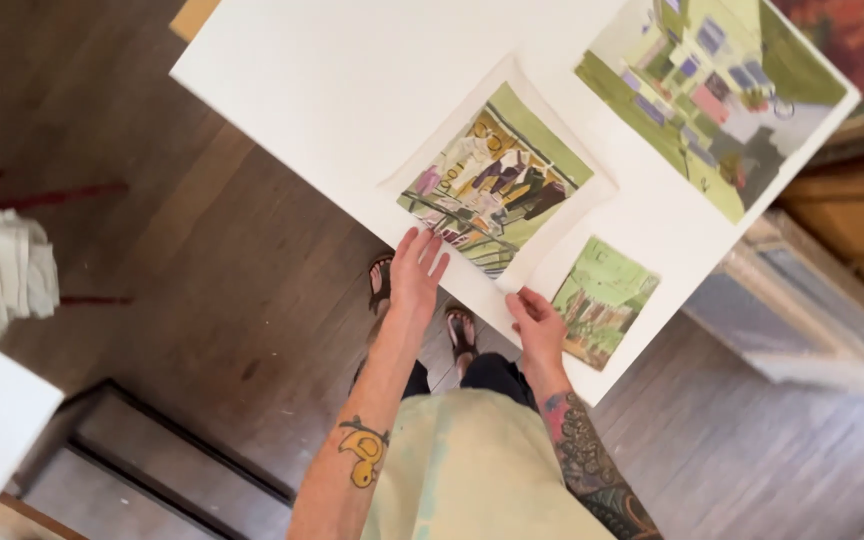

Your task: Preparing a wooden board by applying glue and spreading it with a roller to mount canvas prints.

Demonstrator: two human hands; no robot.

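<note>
While both hands (415, 272) (536, 325) lie flat, grip wide, paintings (492, 185) cover the white table (322, 90) above wooden floor (222, 300)

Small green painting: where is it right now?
Head view: the small green painting lies at the white table's near edge, just right of the right hand, below the middle painting.

The one camera sits on my head and looks straight down, from quite high, at my white table (332, 90) and the floor (212, 300).
</note>
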